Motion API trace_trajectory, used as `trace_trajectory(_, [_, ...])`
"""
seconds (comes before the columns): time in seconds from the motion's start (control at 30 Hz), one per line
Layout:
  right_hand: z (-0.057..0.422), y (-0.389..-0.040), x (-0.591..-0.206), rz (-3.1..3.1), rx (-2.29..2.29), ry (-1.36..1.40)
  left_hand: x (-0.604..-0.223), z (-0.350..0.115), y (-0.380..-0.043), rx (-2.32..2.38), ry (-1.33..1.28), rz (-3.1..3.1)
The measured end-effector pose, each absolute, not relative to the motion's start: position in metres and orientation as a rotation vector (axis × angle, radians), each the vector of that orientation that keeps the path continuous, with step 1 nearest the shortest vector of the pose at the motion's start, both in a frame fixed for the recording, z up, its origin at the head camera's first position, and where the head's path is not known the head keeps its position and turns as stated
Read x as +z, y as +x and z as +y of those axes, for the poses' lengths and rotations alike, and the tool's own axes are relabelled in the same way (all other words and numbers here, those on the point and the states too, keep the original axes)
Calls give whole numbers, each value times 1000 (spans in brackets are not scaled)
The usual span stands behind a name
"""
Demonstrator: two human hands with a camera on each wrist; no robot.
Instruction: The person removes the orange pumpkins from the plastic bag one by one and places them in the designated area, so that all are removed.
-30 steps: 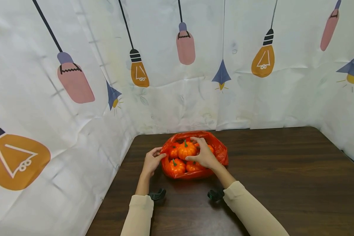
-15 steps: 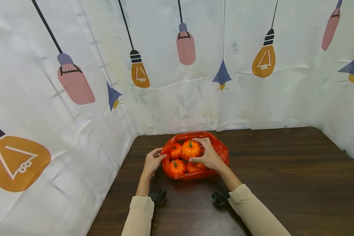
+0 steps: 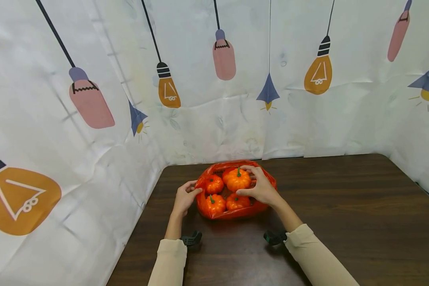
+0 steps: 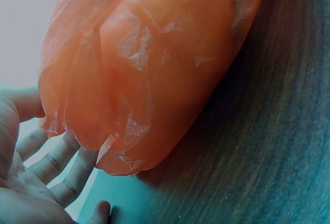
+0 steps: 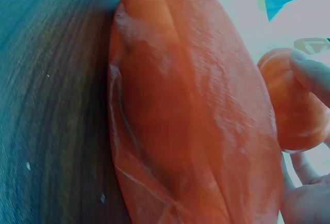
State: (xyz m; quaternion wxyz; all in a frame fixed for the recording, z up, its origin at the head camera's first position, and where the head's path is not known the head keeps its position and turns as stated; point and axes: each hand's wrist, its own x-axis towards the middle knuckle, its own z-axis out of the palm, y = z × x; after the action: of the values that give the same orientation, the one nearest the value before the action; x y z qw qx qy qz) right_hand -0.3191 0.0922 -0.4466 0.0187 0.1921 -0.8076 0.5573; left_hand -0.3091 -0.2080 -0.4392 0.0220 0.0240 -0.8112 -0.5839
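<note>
A red plastic bag (image 3: 221,215) stands with its mouth wide at the far side of the table, several small orange pumpkins inside. My left hand (image 3: 183,197) pinches the left edge of the bag between thumb and fingers; the left wrist view shows the crumpled bag (image 4: 149,74) beside that hand (image 4: 26,167). Between thumb and fingers my right hand (image 3: 262,190) holds a green-stemmed pumpkin (image 3: 238,179) over the bag's right half. Past the bag's side, the right wrist view shows this pumpkin (image 5: 291,108) raised at the rim. Other pumpkins (image 3: 213,184) lie left and below it.
The dark wooden table (image 3: 343,214) extends far to the right of the bag. A white patterned cloth (image 3: 214,119) hangs behind the table and along its left side. Dark wrist devices (image 3: 192,238) sit on both forearms near the tabletop.
My right hand has moved to the right with the pumpkin, uncovering more of the bag's middle and the other pumpkins. The left hand stays at the bag's edge.
</note>
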Motion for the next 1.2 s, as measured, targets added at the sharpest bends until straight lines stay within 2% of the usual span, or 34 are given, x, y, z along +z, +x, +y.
trace_trajectory(0.27, [106, -318, -444, -2484, 1683, 554, -442, -207, -312, -1830, 81, -2512])
trace_trajectory(0.6, [124, -319, -438, -2509, 1627, 507, -478, -218, -338, -1864, 93, -2443])
trace_trajectory(1.2, [165, -320, -434, -2495, 1646, 380, -480, -222, -337, -1825, 109, -2468])
